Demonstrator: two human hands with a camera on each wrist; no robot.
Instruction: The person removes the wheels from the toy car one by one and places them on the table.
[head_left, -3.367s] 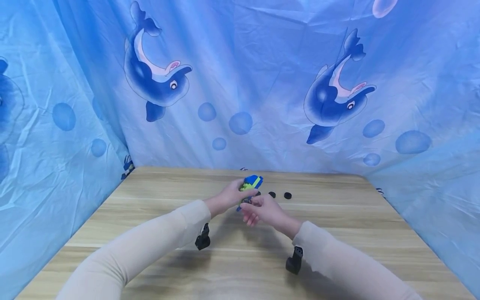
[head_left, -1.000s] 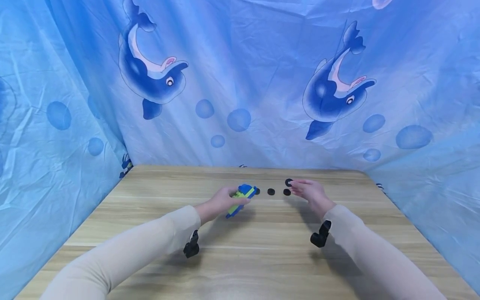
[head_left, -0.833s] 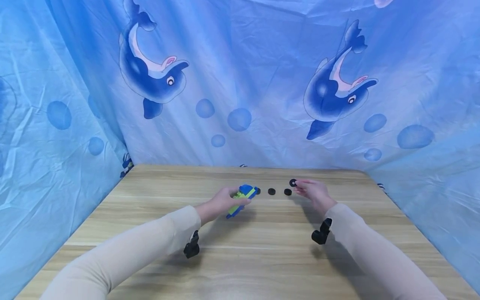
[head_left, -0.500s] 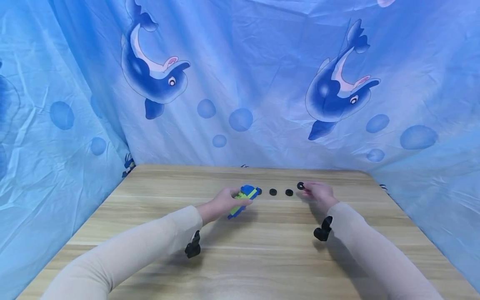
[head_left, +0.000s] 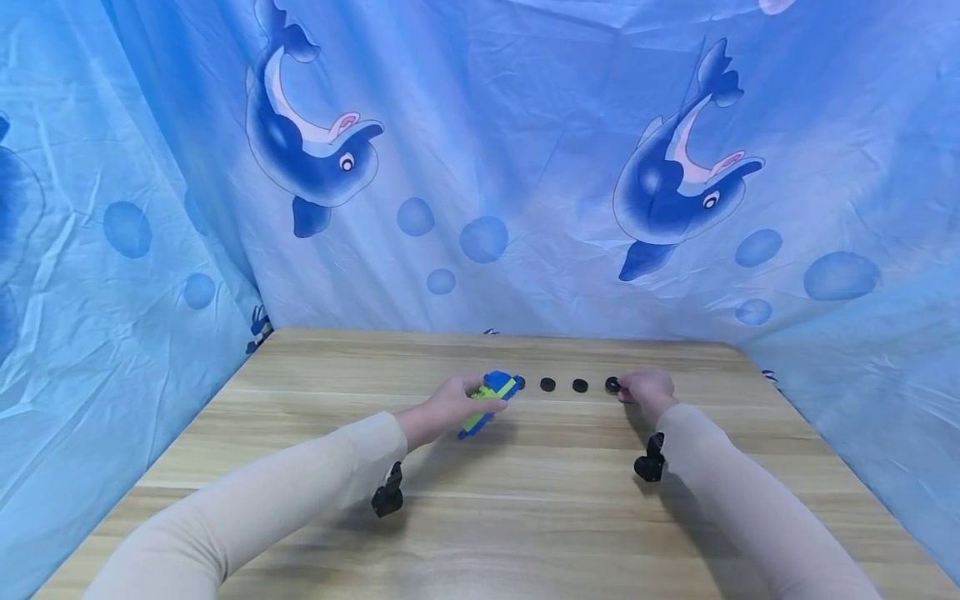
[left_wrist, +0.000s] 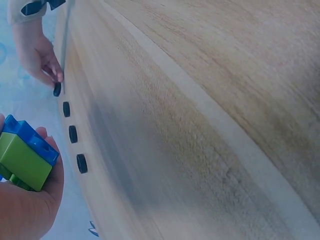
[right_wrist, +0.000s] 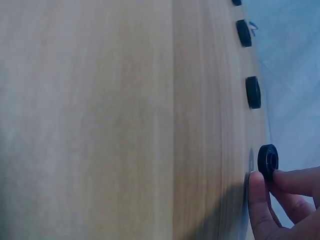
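Note:
My left hand (head_left: 450,407) grips a blue and lime-green toy built of bricks (head_left: 491,400) above the table, left of centre. In the left wrist view the brick toy (left_wrist: 27,155) lies between thumb and fingers. At the right end of a row, my right hand (head_left: 648,390) pinches a small black toy tyre (head_left: 612,384) by its edge, low over the table. The right wrist view shows the tyre's round centre hole (right_wrist: 271,161) and my fingertips (right_wrist: 257,180) on its near side. More black tyres (head_left: 580,386) (head_left: 547,384) lie flat to the left.
The leftmost black tyre (head_left: 521,382) is partly hidden behind the brick toy. Everything rests on a wood-grain table (head_left: 480,517), with the tyre row near its far edge. A blue curtain with dolphins (head_left: 525,167) hangs behind and at both sides.
After both hands were together at the brick toy, my right hand moved right with a tyre and lowered it to the row's right end. My left hand has shifted slightly left with the toy.

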